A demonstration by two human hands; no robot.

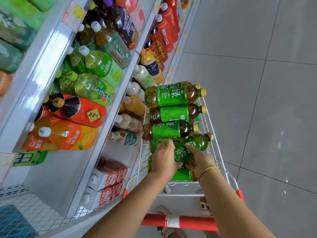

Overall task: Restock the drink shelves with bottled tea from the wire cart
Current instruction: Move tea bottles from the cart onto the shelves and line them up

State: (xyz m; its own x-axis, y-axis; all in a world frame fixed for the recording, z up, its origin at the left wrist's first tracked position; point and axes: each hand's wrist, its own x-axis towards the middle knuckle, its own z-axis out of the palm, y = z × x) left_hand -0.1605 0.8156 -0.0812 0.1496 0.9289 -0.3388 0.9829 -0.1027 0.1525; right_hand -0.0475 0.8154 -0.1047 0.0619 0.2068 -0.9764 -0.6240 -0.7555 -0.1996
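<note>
A white wire cart (217, 152) with a red handle (154, 221) stands beside the shelves. Several large green-labelled tea bottles lie on their sides in it, stacked; the top one (173, 96) has a yellow cap. Both my hands reach into the near end of the cart and hold one tea bottle (193, 146) that lies tilted with its yellow cap pointing right. My left hand (163, 158) grips its base end. My right hand (199, 158), with a gold bracelet on the wrist, grips its labelled middle from the right.
White drink shelves (109, 110) fill the left side, packed with green, orange and red bottles; a bare stretch (72, 167) shows on the middle shelf near a green-labelled bottle (29, 158). Juice cartons (109, 179) sit lower down. Grey tiled floor (265, 100) lies to the right.
</note>
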